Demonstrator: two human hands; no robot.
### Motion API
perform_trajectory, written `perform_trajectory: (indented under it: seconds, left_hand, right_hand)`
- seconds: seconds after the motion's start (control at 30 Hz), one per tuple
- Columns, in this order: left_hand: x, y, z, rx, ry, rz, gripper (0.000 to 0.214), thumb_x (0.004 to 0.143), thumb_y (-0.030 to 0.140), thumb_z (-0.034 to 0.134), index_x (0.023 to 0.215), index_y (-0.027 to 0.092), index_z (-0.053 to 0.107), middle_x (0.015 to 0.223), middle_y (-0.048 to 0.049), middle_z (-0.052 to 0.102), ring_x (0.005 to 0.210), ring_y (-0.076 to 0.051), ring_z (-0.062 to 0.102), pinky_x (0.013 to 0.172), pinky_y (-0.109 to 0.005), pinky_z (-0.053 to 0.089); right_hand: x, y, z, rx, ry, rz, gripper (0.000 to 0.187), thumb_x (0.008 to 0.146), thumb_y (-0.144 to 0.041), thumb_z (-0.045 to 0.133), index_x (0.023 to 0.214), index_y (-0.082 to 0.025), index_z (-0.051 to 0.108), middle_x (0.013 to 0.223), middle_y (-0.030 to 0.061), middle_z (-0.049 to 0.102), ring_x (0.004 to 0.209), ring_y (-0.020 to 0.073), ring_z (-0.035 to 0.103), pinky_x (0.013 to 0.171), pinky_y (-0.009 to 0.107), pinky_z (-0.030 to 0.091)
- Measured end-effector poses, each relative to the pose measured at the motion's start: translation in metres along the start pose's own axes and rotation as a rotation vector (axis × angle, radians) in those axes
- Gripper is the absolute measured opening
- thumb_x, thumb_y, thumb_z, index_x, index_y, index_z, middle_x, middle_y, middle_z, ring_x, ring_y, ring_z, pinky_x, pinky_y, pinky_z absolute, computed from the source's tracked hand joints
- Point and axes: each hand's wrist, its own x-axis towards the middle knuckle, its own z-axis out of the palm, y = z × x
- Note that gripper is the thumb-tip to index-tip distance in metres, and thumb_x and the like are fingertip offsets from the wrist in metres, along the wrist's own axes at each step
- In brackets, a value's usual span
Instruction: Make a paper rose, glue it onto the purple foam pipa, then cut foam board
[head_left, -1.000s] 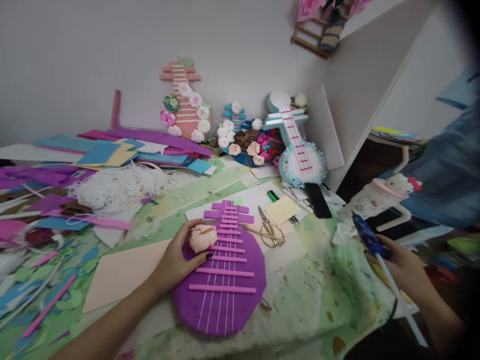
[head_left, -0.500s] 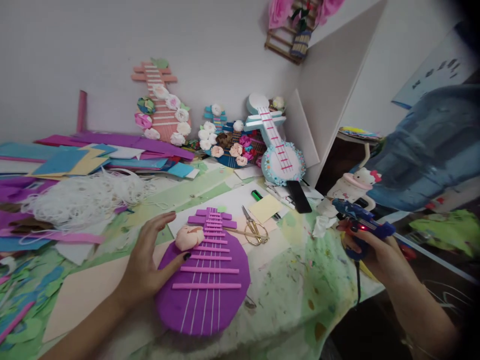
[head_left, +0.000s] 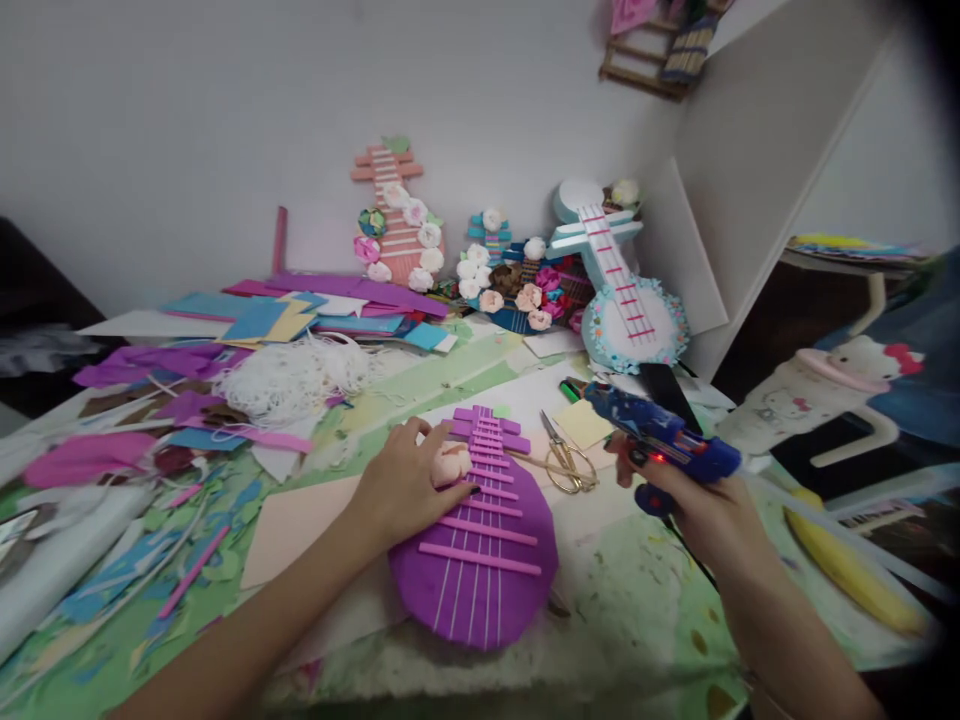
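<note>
A purple craft lute (head_left: 517,590) with pink crossbars and white strings lies on the table in front of me. On its upper left side sits a pale pink flower (head_left: 452,464). My left hand (head_left: 409,475) curls round this flower, thumb at its lower edge and fingers along its far left side. To the right, my right hand (head_left: 690,500) is wrapped round a blue glue gun (head_left: 664,430) with a small red light glowing. The gun's nozzle points left, over the yellow paper. Gold-handled scissors (head_left: 570,465) lie between the lute and the gun.
Decorated lutes, one pink (head_left: 401,240) and one white and light blue (head_left: 626,310), lean at the back. White string (head_left: 292,375) and coloured foam sheets (head_left: 352,300) are heaped at left. A cup (head_left: 802,400) and a banana (head_left: 847,570) are at right.
My left hand has closed in round the flower. The glue gun has come left, from beside the cup toward the scissors. The view has swung left.
</note>
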Motion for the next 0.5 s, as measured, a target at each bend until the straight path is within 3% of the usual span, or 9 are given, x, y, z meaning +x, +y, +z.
perform_trajectory:
  seconds: [0.13, 0.27, 0.4, 0.5]
  left_hand:
    - [0.007, 0.011, 0.000, 0.122, -0.064, -0.061, 0.058, 0.081, 0.059, 0.053, 0.121, 0.016, 0.054, 0.103, -0.0139, 0.056, 0.094, -0.030, 0.057, 0.075, -0.038, 0.049]
    - [0.015, 0.015, 0.004, 0.137, -0.123, -0.059, 0.047, 0.084, 0.053, 0.049, 0.109, 0.015, 0.059, 0.097, -0.0151, 0.058, 0.090, -0.032, 0.059, 0.070, -0.040, 0.049]
    - [0.023, 0.004, 0.009, -0.047, -0.124, -0.077, 0.039, 0.082, 0.045, 0.052, 0.106, 0.016, 0.062, 0.096, -0.0128, 0.061, 0.088, -0.029, 0.061, 0.076, -0.040, 0.048]
    - [0.028, -0.009, 0.008, -0.339, -0.058, -0.131, 0.025, 0.080, 0.039, 0.053, 0.088, 0.018, 0.065, 0.086, -0.0070, 0.064, 0.083, -0.024, 0.060, 0.076, -0.035, 0.046]
  right_hand:
    - [0.011, -0.011, 0.032, 0.015, -0.074, -0.088, 0.027, 0.080, -0.038, 0.062, 0.068, -0.014, 0.067, 0.072, 0.0073, 0.068, 0.067, 0.0154, 0.060, 0.053, 0.023, 0.043]
    - [0.022, -0.020, 0.051, 0.114, -0.171, -0.111, 0.028, 0.082, -0.035, 0.059, 0.066, -0.014, 0.066, 0.065, 0.0067, 0.067, 0.061, 0.0156, 0.062, 0.054, 0.024, 0.047]
    - [0.029, -0.012, 0.061, 0.166, -0.211, -0.098, 0.027, 0.082, -0.035, 0.060, 0.067, -0.014, 0.067, 0.066, 0.0073, 0.067, 0.064, 0.0181, 0.064, 0.059, 0.028, 0.051]
    - [0.030, 0.001, 0.067, 0.172, -0.188, -0.087, 0.025, 0.079, -0.039, 0.064, 0.075, -0.015, 0.070, 0.072, 0.0075, 0.069, 0.071, 0.0210, 0.065, 0.068, 0.032, 0.053]
